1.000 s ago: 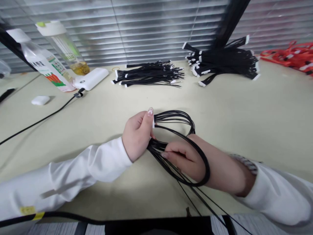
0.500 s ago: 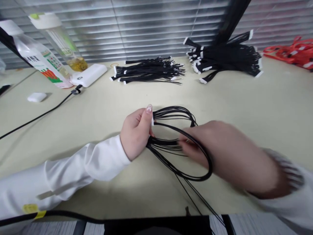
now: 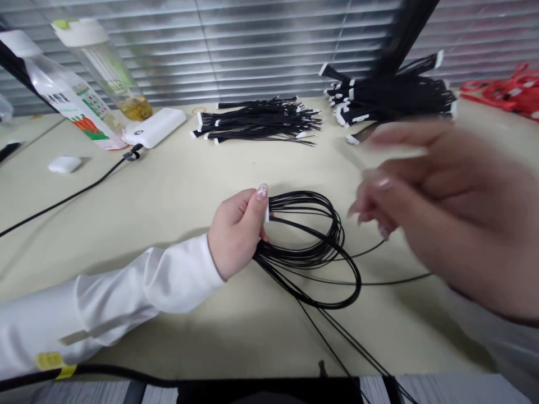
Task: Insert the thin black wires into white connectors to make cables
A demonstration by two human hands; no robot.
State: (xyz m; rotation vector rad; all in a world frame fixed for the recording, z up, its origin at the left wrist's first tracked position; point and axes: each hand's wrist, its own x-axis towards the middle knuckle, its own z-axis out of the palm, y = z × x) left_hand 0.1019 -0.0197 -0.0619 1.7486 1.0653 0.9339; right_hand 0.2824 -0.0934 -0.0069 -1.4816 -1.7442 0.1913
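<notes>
Starting at the far left, a small white case (image 3: 64, 164) sits on the pale table (image 3: 202, 185), and a bottle with carrots on its label (image 3: 76, 101) stands above it in the upper left. Next to that comes a clear tumbler (image 3: 105, 62), yellowish liquid at the bottom, and by the bottle's foot lies a white block (image 3: 155, 128) with a thin black cord (image 3: 71, 194) running off to the left edge. Down in the lower left, a thick black cable (image 3: 113, 368) with a yellow band crosses below a white sleeve (image 3: 177, 275).

Now the centre, and here's the left hand (image 3: 236, 233), closed firmly, thumb on top, pinching the black wire coil (image 3: 335, 230) at its left end. A white connector (image 3: 266, 210) peeks out by the thumb! The loops fan out to the right, and loose wires (image 3: 353, 343) trail to the bottom edge. Behind, at upper centre, lies a pile of short black wires (image 3: 261, 120); further right, a bigger black bundle (image 3: 396, 98) with white ends.

Over on the right, the right hand (image 3: 446, 196) is up and blurred, fingers loosely bent and partly spread; two strands run towards it, but whether it grips one, I can't tell. Upper right corner: a tangle of red straps (image 3: 511, 92).
</notes>
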